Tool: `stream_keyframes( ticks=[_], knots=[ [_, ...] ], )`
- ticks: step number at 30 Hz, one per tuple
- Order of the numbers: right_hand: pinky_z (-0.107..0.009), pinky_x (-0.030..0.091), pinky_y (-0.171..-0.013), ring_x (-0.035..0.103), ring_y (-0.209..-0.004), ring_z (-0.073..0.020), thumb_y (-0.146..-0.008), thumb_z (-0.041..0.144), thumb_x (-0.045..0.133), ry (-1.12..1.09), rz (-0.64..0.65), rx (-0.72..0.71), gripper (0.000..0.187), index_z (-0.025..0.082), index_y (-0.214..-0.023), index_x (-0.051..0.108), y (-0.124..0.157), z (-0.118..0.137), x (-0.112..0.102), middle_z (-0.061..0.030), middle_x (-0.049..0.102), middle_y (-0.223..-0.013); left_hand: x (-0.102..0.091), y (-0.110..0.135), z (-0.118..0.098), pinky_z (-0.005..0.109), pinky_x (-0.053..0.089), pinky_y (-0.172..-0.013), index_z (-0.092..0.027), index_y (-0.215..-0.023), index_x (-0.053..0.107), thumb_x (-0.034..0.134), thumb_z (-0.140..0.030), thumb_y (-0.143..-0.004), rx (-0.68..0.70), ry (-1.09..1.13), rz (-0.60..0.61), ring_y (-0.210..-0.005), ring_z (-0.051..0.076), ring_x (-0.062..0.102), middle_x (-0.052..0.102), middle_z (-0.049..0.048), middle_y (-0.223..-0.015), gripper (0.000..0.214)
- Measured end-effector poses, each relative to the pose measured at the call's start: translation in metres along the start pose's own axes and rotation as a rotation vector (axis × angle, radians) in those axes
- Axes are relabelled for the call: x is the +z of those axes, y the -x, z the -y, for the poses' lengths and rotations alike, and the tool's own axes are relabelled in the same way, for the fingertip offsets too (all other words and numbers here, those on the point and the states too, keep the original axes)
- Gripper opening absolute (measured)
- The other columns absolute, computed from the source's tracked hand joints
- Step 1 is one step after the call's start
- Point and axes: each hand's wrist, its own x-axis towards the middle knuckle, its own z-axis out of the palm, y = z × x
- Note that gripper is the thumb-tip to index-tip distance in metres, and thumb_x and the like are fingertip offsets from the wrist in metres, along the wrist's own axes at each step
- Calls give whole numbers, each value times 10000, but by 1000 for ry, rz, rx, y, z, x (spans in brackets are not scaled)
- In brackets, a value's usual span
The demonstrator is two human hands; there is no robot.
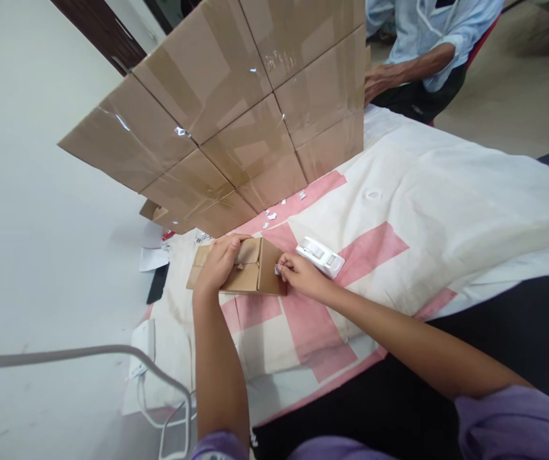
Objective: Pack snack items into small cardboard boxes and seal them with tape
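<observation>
A small brown cardboard box [246,279] lies on the cloth-covered table, with a strip of tape along its upper face. Over its left part is my left hand [218,260], fingers wrapped across the top edge and holding it. At the box's right end, my right hand [297,273] pinches a small silvery piece [277,269] between thumb and fingertips, against or very near the cardboard. Whether the piece is stuck to the box I cannot tell. Just beyond my right hand, a white plastic device [321,255] with a small window rests on the cloth.
Stacked, taped cardboard boxes [250,137] form a wall behind my hands. Small white scraps [272,216] lie at its foot. A dark phone [157,283] and a white power strip [143,345] with cables are at left. Another person's arm [403,71] is beyond the stack.
</observation>
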Motion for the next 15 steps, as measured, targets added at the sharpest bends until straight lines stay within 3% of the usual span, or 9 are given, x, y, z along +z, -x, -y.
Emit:
stream_keyframes(
  ticks=[11, 15],
  knots=[
    [-262, 420, -618, 587, -623, -141, -894, 239, 588, -17, -9, 34, 124, 211, -789, 528, -3, -7, 1, 28, 626, -662, 0, 2, -4, 423, 313, -1168, -258, -1178, 683, 188, -484, -1050, 23, -79, 3, -1217, 248, 592, 710, 52, -1249, 558],
    [-263, 366, -585, 546, -612, -140, -841, 322, 686, 40, -71, 68, 244, 229, -790, 466, -4, -12, -2, 55, 579, -652, -1, 6, -6, 424, 318, -1154, -251, -1171, 680, 199, -479, -1048, 36, -89, -7, -1185, 245, 600, 707, 55, -1259, 547]
  ],
)
